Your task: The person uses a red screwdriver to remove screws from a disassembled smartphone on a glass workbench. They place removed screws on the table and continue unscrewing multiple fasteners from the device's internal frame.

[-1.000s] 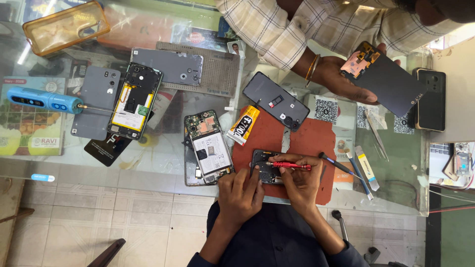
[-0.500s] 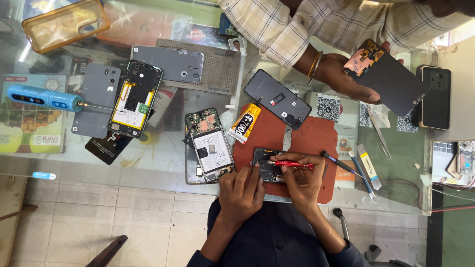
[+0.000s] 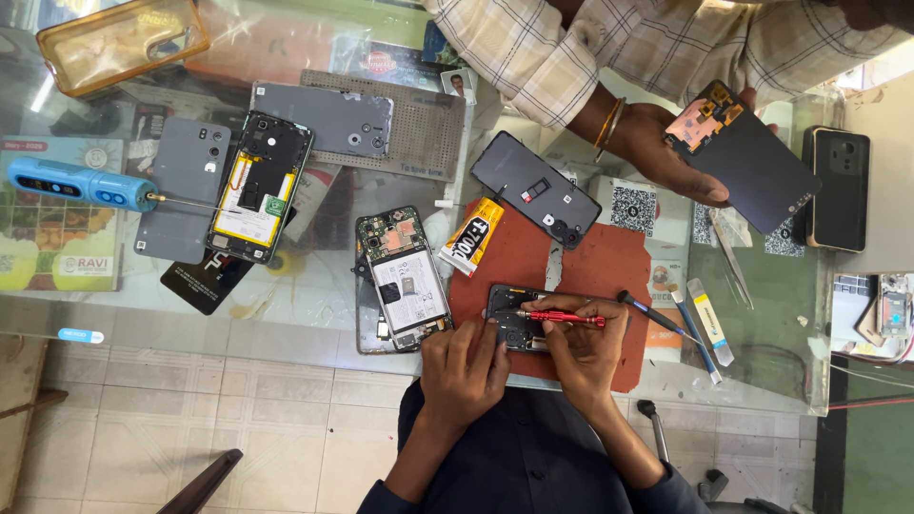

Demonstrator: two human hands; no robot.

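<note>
Right hand (image 3: 586, 352) grips red screwdriver (image 3: 562, 317); left hand (image 3: 466, 366) pins opened phone (image 3: 519, 324) flat; probable fault: tip slips, gouging board, if phone shifts.

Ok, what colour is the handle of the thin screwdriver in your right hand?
Red, a slim metallic red handle held in the right hand; clearest in the head view.

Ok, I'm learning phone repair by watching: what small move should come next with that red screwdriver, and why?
Probably keep the red screwdriver seated and turn it gently. The right hand holds it nearly flat, tip toward the camera end of the small opened black phone on the red mat, while the left hand steadies the phone's near edge.
</note>
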